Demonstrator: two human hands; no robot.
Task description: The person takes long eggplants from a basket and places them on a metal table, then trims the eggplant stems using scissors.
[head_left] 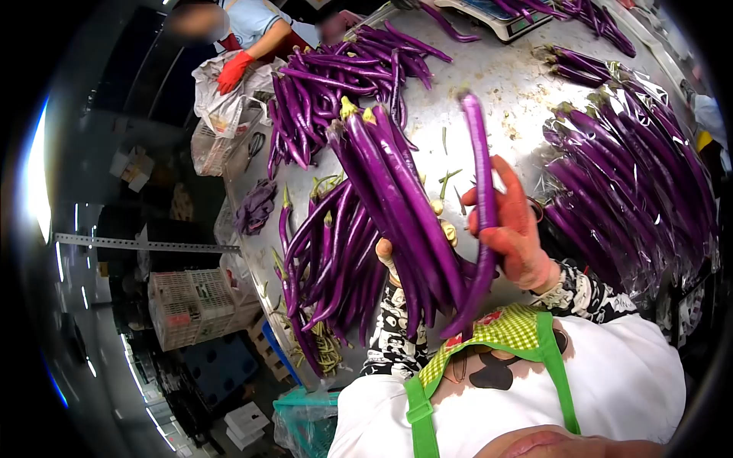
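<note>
A bunch of long purple eggplants (405, 198) is held upright at the centre by my left hand (388, 259), which is mostly hidden behind them; a thumb tip shows at their left edge. In its red glove, my right hand (515, 233) holds a single long eggplant (479, 153) just right of the bunch, its fingers around the lower half. Loose eggplants (343, 259) lie on the metal table (508, 99) to the left of the bunch. Cut stem pieces (449, 180) are scattered beyond my right hand.
Bagged eggplants (626, 175) cover the right side. Another pile (328, 84) and a scale (500, 23) lie farther back. A person in a red glove (234, 72) stands at a white sack (217, 99). Scissors (255, 145) and a purple cloth (256, 206) sit near the left edge.
</note>
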